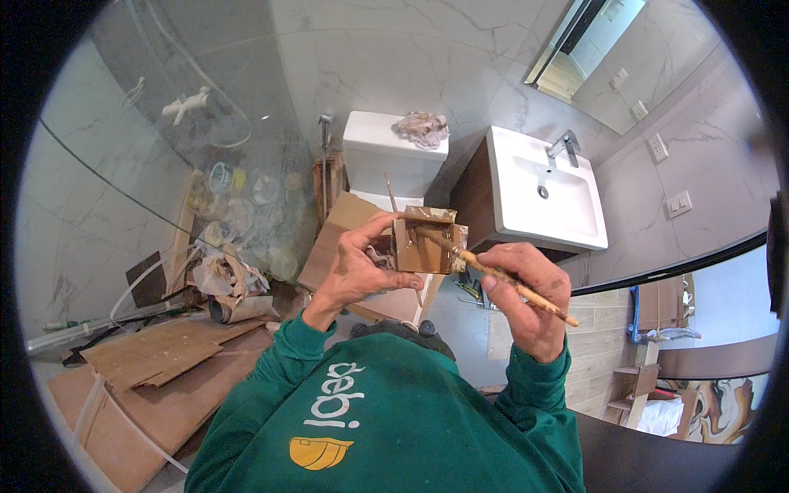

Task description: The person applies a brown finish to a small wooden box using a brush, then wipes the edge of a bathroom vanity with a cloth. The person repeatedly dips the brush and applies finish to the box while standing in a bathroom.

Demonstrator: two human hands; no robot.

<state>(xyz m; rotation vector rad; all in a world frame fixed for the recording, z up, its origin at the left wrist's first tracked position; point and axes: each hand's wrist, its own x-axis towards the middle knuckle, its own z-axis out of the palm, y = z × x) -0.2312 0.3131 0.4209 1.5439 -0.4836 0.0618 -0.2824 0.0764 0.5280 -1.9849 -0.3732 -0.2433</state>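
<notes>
My left hand (357,267) is closed around the side of a small open-topped cardboard box (422,260), smeared brown inside and along its torn flaps. Between the fingers of my right hand (532,300) is a paintbrush (470,258) with a light wooden handle. Its tip dips into the box, where brown stuff hides the bristles. A thin stick (389,191) also runs along the left hand, jutting out above and below the box; whether it is a second brush I cannot tell. A crumpled cloth (380,257) shows behind the left thumb.
Ahead stands a white toilet (394,152) with a crumpled rag (422,129) on its tank. To the right are a white sink (546,193) and a mirror (604,66). Cardboard sheets (156,349), plastic tubs (226,178) and rubbish lie at the left, by a glass panel (189,99).
</notes>
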